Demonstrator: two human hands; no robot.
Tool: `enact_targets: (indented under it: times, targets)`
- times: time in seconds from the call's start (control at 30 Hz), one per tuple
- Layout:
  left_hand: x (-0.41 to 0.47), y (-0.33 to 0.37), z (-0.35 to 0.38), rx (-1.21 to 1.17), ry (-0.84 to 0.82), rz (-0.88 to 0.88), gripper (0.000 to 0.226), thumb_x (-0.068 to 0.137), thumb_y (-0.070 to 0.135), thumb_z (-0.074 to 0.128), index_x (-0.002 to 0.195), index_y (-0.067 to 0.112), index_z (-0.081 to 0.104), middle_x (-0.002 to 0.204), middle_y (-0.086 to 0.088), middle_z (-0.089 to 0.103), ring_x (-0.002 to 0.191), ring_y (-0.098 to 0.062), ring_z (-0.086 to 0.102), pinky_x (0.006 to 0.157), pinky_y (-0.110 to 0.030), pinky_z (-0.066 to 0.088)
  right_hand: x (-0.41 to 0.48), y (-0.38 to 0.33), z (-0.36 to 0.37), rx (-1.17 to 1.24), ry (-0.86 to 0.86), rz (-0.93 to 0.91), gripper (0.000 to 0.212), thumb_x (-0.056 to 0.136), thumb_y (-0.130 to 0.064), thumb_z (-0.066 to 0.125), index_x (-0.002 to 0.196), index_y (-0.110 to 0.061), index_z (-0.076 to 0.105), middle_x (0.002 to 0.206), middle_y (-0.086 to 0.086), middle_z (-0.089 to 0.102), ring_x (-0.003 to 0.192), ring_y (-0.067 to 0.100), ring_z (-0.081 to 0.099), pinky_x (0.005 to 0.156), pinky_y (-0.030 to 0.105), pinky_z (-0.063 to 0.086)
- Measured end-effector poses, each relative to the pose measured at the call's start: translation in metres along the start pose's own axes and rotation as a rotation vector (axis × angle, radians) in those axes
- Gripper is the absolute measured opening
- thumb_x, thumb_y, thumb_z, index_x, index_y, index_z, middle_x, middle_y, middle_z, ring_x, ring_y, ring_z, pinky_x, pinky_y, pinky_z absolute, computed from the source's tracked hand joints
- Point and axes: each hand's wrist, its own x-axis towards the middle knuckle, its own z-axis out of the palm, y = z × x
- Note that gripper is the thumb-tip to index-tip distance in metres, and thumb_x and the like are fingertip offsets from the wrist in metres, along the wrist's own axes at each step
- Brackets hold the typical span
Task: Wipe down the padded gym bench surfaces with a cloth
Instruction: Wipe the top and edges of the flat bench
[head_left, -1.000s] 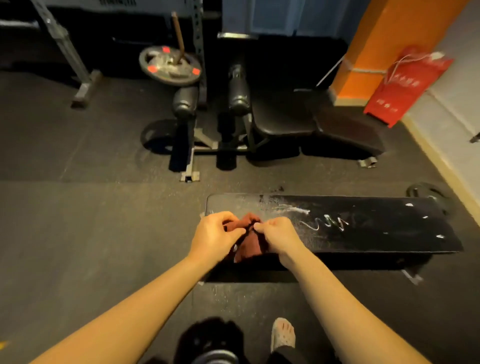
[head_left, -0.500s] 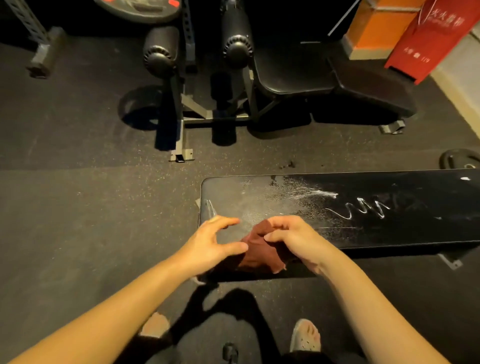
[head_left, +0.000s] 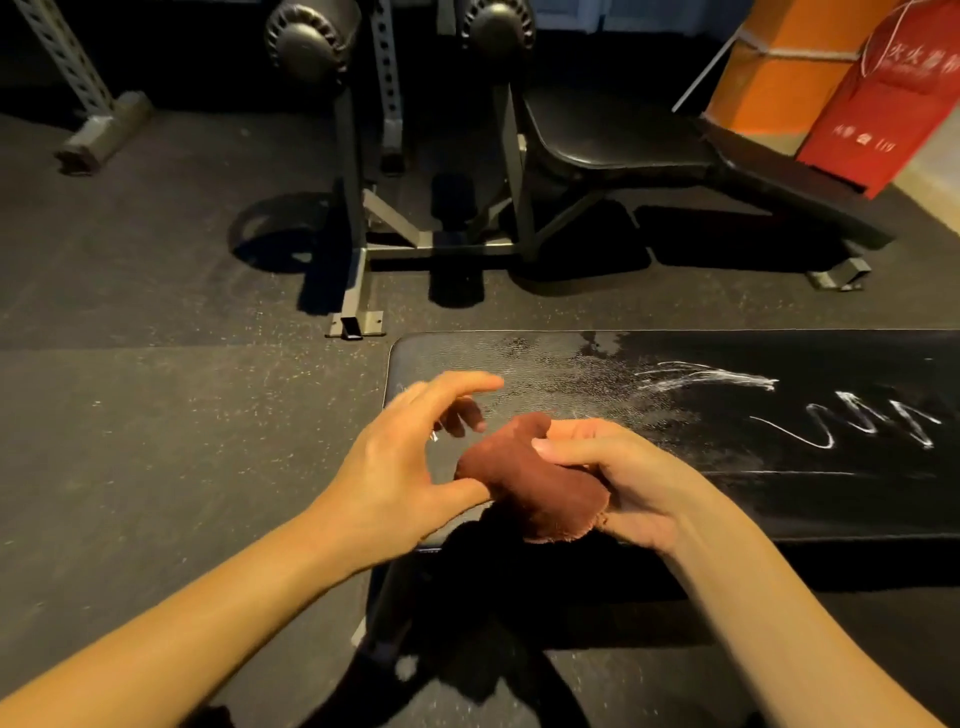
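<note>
A flat black padded bench runs across the right half of the view, streaked with white squiggles and powder. Over its left end, my right hand holds a bunched rust-brown cloth, fingers and thumb wrapped around it. My left hand hovers just left of the cloth with fingers spread; its thumb touches the cloth's lower edge. The bench legs are mostly hidden under the pad.
Behind stands a second adjustable bench with leg rollers on a grey frame. A red sign leans on an orange pillar at the back right. A rack foot sits far left on dark rubber floor.
The view has closed in on the bench. My left hand let go of the cloth and spread its fingers, while my right hand gathered the cloth into a bunch.
</note>
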Motion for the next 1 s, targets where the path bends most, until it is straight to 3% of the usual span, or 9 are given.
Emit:
enact_targets:
  times: [0.13, 0.23, 0.3, 0.43, 0.53, 0.63, 0.8, 0.9, 1.0]
  targets:
    - [-0.007, -0.020, 0.014, 0.139, 0.027, 0.223, 0.064, 0.072, 0.016, 0.077, 0.133, 0.033, 0.065, 0.117, 0.008, 0.053, 0.118, -0.023, 0.054, 0.104, -0.040, 0.041, 0.013, 0.012, -0.010, -0.083, -0.044, -0.039, 0.064, 0.082, -0.006, 0.073, 0.133, 0.018, 0.045, 0.120, 0.029, 0.049, 0.109, 0.039, 0.048, 0.084, 0.037, 0.053]
    - [-0.018, -0.031, 0.024, 0.152, 0.129, 0.257, 0.040, 0.076, 0.021, 0.080, 0.115, 0.027, 0.073, 0.114, 0.011, 0.057, 0.115, -0.021, 0.058, 0.101, -0.042, 0.044, 0.012, 0.026, 0.001, -0.209, 0.081, -0.159, 0.035, 0.079, -0.005, 0.079, 0.108, 0.001, 0.061, 0.106, 0.023, 0.054, 0.096, 0.034, 0.051, 0.072, 0.033, 0.050]
    - [-0.026, -0.034, 0.028, 0.101, 0.166, 0.221, 0.025, 0.079, 0.023, 0.081, 0.102, 0.024, 0.072, 0.109, 0.008, 0.061, 0.111, -0.021, 0.060, 0.099, -0.033, 0.045, 0.007, 0.041, 0.009, -0.370, 0.263, -0.345, 0.014, 0.090, -0.010, 0.071, 0.097, 0.001, 0.067, 0.092, 0.016, 0.063, 0.083, 0.023, 0.058, 0.068, 0.030, 0.048]
    - [-0.036, -0.025, 0.034, 0.023, 0.231, 0.086, 0.030, 0.074, 0.047, 0.082, 0.088, 0.024, 0.069, 0.096, 0.005, 0.063, 0.097, -0.015, 0.060, 0.082, -0.018, 0.043, -0.010, 0.067, 0.027, -0.562, 0.347, -0.621, 0.037, 0.087, -0.041, 0.071, 0.108, -0.010, 0.073, 0.097, 0.005, 0.074, 0.084, 0.012, 0.066, 0.075, 0.024, 0.049]
    - [-0.037, -0.018, 0.040, -0.003, 0.259, -0.034, 0.025, 0.075, 0.042, 0.083, 0.085, 0.023, 0.069, 0.091, 0.005, 0.063, 0.088, -0.010, 0.061, 0.079, -0.023, 0.048, -0.017, 0.073, 0.032, -0.614, 0.403, -0.701, 0.039, 0.077, -0.036, 0.078, 0.108, -0.015, 0.069, 0.099, 0.009, 0.075, 0.088, 0.019, 0.071, 0.077, 0.031, 0.055]
    - [-0.043, -0.008, 0.034, -0.112, 0.077, -0.123, 0.021, 0.081, 0.032, 0.085, 0.097, 0.024, 0.074, 0.094, 0.003, 0.074, 0.089, -0.007, 0.069, 0.080, -0.022, 0.053, -0.022, 0.067, 0.031, -0.714, 0.440, -0.695, 0.034, 0.079, -0.024, 0.081, 0.107, -0.013, 0.065, 0.096, 0.009, 0.073, 0.089, 0.025, 0.069, 0.082, 0.036, 0.054]
    - [-0.057, 0.008, 0.009, -0.383, -0.134, -0.264, 0.018, 0.089, 0.021, 0.076, 0.104, 0.011, 0.078, 0.103, -0.003, 0.078, 0.099, -0.013, 0.071, 0.080, -0.015, 0.053, -0.041, 0.036, 0.045, -0.643, 0.299, -0.327, 0.036, 0.083, -0.004, 0.079, 0.116, -0.004, 0.063, 0.094, 0.007, 0.070, 0.083, 0.016, 0.068, 0.069, 0.026, 0.053]
    - [-0.056, 0.011, 0.007, -0.376, -0.069, -0.368, 0.015, 0.083, 0.028, 0.081, 0.089, 0.015, 0.078, 0.099, -0.004, 0.076, 0.098, -0.019, 0.067, 0.083, -0.030, 0.045, -0.041, 0.025, 0.058, -0.591, 0.376, -0.410, 0.033, 0.075, -0.003, 0.083, 0.105, -0.004, 0.069, 0.089, 0.011, 0.072, 0.079, 0.021, 0.070, 0.070, 0.033, 0.055]
    - [-0.048, 0.014, 0.025, -0.511, 0.169, -0.368, 0.009, 0.082, 0.023, 0.081, 0.083, 0.016, 0.076, 0.087, -0.004, 0.074, 0.085, -0.009, 0.064, 0.074, -0.025, 0.044, -0.035, 0.028, 0.064, -0.494, 0.530, -0.586, 0.035, 0.075, -0.011, 0.086, 0.106, -0.004, 0.069, 0.091, 0.012, 0.077, 0.078, 0.023, 0.075, 0.066, 0.032, 0.057]
